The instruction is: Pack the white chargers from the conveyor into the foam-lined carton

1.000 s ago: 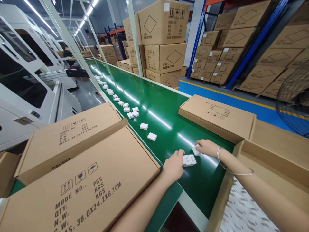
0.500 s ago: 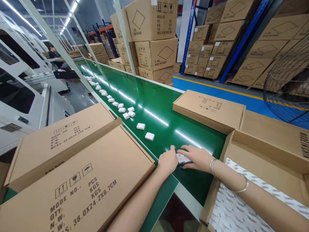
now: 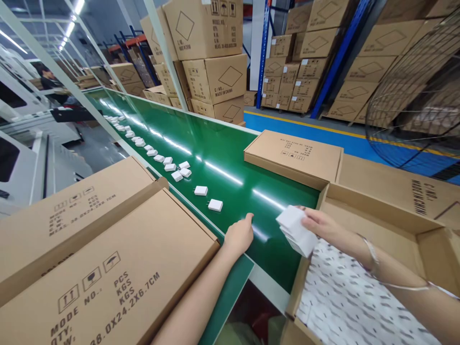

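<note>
Your right hand (image 3: pixel 319 224) holds a small stack of white chargers (image 3: pixel 296 231), its grip clamped on them with the fingers wrapped round the far side. The stack hangs tilted in the air, over the near left corner of the open carton (image 3: pixel 381 211) on your right, just above its wall. How many chargers are in the stack is hard to tell; it looks like three or four pressed flat together. Inside the carton lies a white sheet with grey marks (image 3: pixel 345 302), and your right forearm crosses above it, a thin bracelet (image 3: pixel 372 258) at the wrist.

Your left hand (image 3: pixel 239 235) rests on the green belt (image 3: pixel 223 158), near its close edge, fingers loosely apart and pointing toward the stack, holding nothing. It lies well apart from the right hand.

Just beyond the left hand, two loose chargers (image 3: pixel 215 205) lie on the belt, and a long row of more chargers (image 3: pixel 158 155) runs up the left side of the belt into the distance.

A closed flat box (image 3: pixel 293 153) sits on the belt just behind the open carton, touching its far wall. To your left lie two more flat boxes (image 3: pixel 118 258) with printed labels, one overlapping the other. Stacked cartons (image 3: pixel 215 72) stand past the belt, and a wire fan guard (image 3: pixel 417 96) shows at the right. A person (image 3: pixel 46 79) stands far up the line on the left.
</note>
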A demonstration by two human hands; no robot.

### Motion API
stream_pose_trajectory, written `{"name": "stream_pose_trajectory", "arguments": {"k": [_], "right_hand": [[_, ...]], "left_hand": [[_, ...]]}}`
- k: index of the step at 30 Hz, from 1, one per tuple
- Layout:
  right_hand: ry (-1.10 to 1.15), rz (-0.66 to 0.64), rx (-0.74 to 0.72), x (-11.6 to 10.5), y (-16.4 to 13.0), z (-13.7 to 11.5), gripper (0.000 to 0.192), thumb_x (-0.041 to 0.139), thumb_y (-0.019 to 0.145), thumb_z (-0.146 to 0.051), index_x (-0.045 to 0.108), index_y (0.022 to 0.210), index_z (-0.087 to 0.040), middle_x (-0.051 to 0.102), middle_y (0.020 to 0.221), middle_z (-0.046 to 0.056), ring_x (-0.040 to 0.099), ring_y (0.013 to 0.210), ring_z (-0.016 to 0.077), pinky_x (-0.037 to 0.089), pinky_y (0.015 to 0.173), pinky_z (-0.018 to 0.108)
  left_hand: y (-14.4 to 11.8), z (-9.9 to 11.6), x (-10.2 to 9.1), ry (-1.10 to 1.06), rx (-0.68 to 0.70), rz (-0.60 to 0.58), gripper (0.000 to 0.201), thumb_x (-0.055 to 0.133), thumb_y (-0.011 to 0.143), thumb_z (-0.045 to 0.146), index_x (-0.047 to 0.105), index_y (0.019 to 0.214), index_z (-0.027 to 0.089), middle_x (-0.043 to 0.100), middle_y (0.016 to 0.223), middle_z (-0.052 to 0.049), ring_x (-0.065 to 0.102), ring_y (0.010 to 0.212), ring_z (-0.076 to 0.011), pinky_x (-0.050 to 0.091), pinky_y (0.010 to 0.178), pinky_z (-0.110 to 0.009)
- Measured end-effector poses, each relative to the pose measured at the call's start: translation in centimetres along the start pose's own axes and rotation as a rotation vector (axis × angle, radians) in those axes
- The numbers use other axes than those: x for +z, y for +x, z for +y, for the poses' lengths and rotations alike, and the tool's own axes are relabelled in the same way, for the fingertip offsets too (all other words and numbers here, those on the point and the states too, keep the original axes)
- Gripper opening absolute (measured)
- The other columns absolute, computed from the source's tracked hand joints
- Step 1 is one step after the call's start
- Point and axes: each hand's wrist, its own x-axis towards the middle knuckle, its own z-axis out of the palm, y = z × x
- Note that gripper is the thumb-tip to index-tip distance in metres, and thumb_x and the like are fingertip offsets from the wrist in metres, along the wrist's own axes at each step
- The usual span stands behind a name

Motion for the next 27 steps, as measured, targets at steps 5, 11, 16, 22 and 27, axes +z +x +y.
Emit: {"name": "stream_pose_trajectory", "arguments": {"k": [5, 11, 16, 22, 27], "right_hand": [[0.627, 0.132, 0.155, 1.2, -5.7, 0.9, 0.050, 0.027, 0.079, -0.068, 0.049, 0.100, -0.027, 0.056, 0.071, 0.003, 0.055, 0.064, 0.0183, 0.045, 0.058, 0.031], [0.942, 0.097, 0.015, 2.6, -7.0, 1.7, 0.038, 0.051, 0.074, -0.060, 0.051, 0.094, -0.027, 0.050, 0.060, -0.003, 0.045, 0.052, 0.0111, 0.036, 0.051, 0.023], [1.023, 0.021, -0.027, 2.7, -7.1, 1.1, 0.036, 0.053, 0.076, -0.057, 0.053, 0.094, -0.025, 0.055, 0.064, -0.001, 0.048, 0.055, 0.0106, 0.036, 0.053, 0.023], [1.033, -0.007, -0.046, 2.7, -7.4, 1.0, 0.035, 0.046, 0.081, -0.055, 0.054, 0.096, -0.025, 0.053, 0.064, -0.001, 0.049, 0.054, 0.0103, 0.036, 0.054, 0.023], [1.056, -0.105, -0.010, 2.5, -7.6, 2.2, 0.055, 0.028, 0.081, -0.067, 0.056, 0.095, -0.021, 0.056, 0.068, 0.002, 0.051, 0.056, 0.0117, 0.037, 0.054, 0.025]], "left_hand": [[0.1, -0.1, 0.2, -0.017, 0.064, 0.009, 0.042, 0.025, 0.083, 0.012, 0.041, 0.121, 0.022, 0.063, 0.101, -0.006, 0.060, 0.088, -0.0179, 0.043, 0.072, -0.027], [0.3, -0.1, 0.2, -0.028, 0.081, -0.008, 0.039, 0.022, 0.086, 0.017, 0.044, 0.117, 0.022, 0.063, 0.102, -0.006, 0.060, 0.089, -0.0195, 0.043, 0.071, -0.029], [0.4, -0.1, 0.1, -0.003, 0.072, -0.018, 0.038, 0.022, 0.086, 0.018, 0.045, 0.116, 0.022, 0.062, 0.104, -0.006, 0.060, 0.088, -0.0195, 0.043, 0.071, -0.030], [0.6, -0.2, 0.5, -0.001, 0.073, 0.002, 0.035, 0.025, 0.087, 0.023, 0.047, 0.114, 0.023, 0.063, 0.105, -0.005, 0.059, 0.092, -0.0209, 0.043, 0.072, -0.031], [0.7, -0.4, 0.6, 0.004, 0.082, 0.008, 0.033, 0.026, 0.087, 0.025, 0.048, 0.112, 0.024, 0.062, 0.108, -0.004, 0.059, 0.095, -0.0218, 0.043, 0.073, -0.032]]}}
